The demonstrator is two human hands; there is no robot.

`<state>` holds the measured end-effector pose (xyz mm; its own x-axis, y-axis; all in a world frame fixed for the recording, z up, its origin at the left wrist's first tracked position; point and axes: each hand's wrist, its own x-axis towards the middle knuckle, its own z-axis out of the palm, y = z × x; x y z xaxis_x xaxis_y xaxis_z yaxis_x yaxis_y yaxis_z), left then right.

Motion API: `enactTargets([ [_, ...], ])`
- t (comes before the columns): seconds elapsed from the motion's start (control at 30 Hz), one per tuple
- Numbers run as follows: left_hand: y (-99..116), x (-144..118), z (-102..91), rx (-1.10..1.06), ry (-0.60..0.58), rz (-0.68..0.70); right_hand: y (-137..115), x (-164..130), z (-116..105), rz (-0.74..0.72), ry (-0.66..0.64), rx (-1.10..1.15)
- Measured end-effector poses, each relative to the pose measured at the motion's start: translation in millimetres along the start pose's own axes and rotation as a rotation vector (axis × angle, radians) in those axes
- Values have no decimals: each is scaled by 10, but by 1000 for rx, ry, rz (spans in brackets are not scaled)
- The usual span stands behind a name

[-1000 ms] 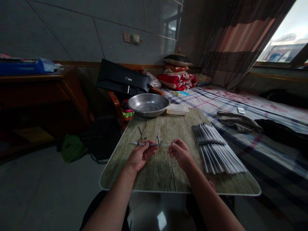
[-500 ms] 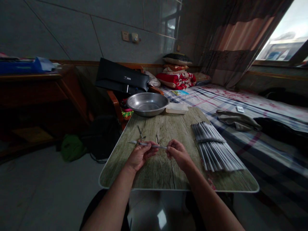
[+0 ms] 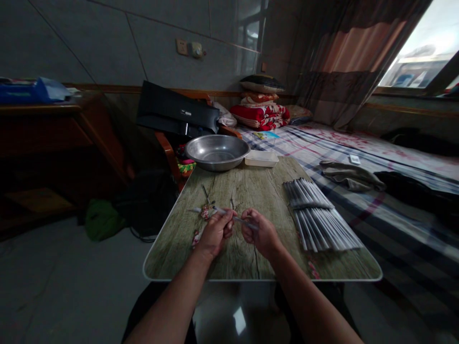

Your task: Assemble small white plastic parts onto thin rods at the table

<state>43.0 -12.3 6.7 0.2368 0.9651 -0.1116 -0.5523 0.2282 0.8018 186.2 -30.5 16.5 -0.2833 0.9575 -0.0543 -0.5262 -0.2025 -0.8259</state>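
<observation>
Over the near half of the wood-patterned table [image 3: 265, 258], a thin grey pen-like stick [image 3: 241, 220] spans my two hands. My left hand [image 3: 217, 231] pinches it between thumb and fingers, its dark-tipped end pointing up to the left. Around the other end, my right hand [image 3: 263, 231] is closed, with the fingers curled. Whether the stick is one piece or two parts is hard to tell. Just beyond my left hand lies another pale, pointed stick [image 3: 195, 210]. To the right of my right hand, several similar grey sticks [image 3: 319, 217] lie side by side in two overlapping rows.
A steel basin [image 3: 218, 165] and a white plastic tray [image 3: 261, 160] stand at the table's far end. Behind them, a black monitor-like panel [image 3: 179, 112] leans on a wooden chair. A bed [image 3: 380, 215] with a checked sheet borders the right side.
My right hand has gone from a fingertip hold to a fuller grip on the stick. The left fingers have curled in more, and the stick now slopes more steeply.
</observation>
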Motion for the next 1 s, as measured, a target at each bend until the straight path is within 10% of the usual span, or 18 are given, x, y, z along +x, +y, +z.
enactTargets([
  [1.0,-298,-109,292,12,119,100,156,-51,67,-251,243,-138],
])
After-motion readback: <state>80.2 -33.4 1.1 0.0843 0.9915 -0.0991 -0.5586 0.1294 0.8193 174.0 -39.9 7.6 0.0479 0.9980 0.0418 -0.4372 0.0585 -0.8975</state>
